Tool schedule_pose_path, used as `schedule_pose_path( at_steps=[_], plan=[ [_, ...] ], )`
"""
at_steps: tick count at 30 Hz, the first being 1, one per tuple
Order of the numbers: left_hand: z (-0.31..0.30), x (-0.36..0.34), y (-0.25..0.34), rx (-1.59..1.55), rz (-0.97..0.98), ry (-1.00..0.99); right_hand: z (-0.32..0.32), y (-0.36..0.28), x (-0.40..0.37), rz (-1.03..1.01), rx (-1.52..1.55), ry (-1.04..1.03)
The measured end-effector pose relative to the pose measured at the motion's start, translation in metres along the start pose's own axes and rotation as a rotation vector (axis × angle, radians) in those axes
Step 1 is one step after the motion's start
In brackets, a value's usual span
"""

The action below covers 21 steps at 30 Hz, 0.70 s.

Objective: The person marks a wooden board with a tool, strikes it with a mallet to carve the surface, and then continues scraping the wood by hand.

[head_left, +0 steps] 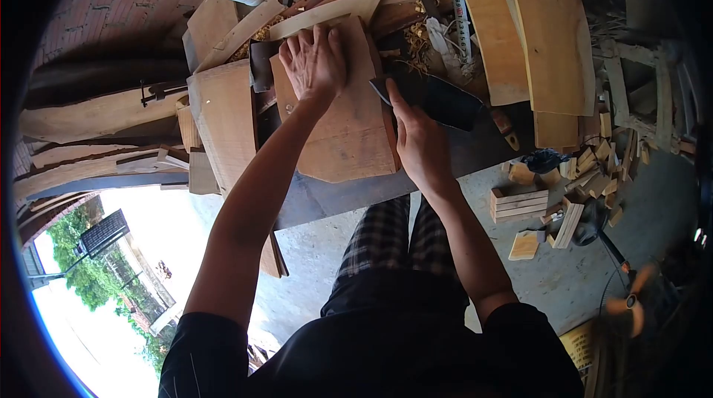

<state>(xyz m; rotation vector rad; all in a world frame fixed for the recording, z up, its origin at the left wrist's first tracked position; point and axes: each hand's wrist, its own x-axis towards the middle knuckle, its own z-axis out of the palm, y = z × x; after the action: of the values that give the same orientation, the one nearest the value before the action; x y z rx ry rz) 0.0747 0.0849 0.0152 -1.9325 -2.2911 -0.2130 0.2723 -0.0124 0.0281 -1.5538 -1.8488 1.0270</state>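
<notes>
Lying open on workbench (327, 201) board (349, 142), left hand (316, 64); right hand (420, 144) grip around dark sheet (445, 101).

surface (334, 201): dark slab | on it: wooden board (349, 131), dark blade (445, 101) beside it, pale planks (520, 41), shavings (420, 45), tape measure (459, 4) | floor (564, 286): wood offcuts (520, 203)

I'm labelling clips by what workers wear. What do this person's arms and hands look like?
Both arms are bare from short black sleeves down. The left sleeve seems to carry a few faint thin pale lines, while the right sleeve looks plain. The left hand and right hand are ungloved, and no watch, ring or bracelet shows on either.
</notes>
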Motion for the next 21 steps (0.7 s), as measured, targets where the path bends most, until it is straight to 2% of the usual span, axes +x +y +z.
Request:
schedule_pose_path(
  at_steps=[5,7,8,11,13,15,17,19,21],
  plan=[
    [0.001,-0.001,0.001,0.039,-0.162,-0.055,0.010,0.005,0.049,-0.038,-0.065,-0.002],
    [0.005,-0.001,-0.001,0.045,0.048,0.072,0.007,0.006,0.029,-0.031,-0.059,0.025],
    [-0.002,0.000,0.002,0.033,0.004,-0.037,0.008,0.009,0.020,-0.040,-0.062,0.026],
    [-0.002,0.000,0.002,0.025,-0.010,-0.024,0.012,0.013,0.005,-0.110,-0.021,0.087],
    [-0.001,-0.002,0.004,0.038,-0.005,-0.029,0.010,0.004,0.042,-0.012,-0.029,0.001],
    [0.003,-0.001,0.005,-0.038,-0.157,0.045,0.014,0.006,0.053,-0.075,-0.029,0.033],
    [0.004,-0.003,0.002,-0.020,-0.111,0.024,0.013,0.010,0.036,-0.067,-0.005,0.058],
    [-0.002,0.001,0.003,0.023,0.018,-0.039,0.011,0.014,0.011,-0.079,0.011,0.060],
    [0.000,-0.002,0.003,0.012,0.010,-0.055,0.010,0.010,0.008,-0.077,0.031,0.048]
  ],
)
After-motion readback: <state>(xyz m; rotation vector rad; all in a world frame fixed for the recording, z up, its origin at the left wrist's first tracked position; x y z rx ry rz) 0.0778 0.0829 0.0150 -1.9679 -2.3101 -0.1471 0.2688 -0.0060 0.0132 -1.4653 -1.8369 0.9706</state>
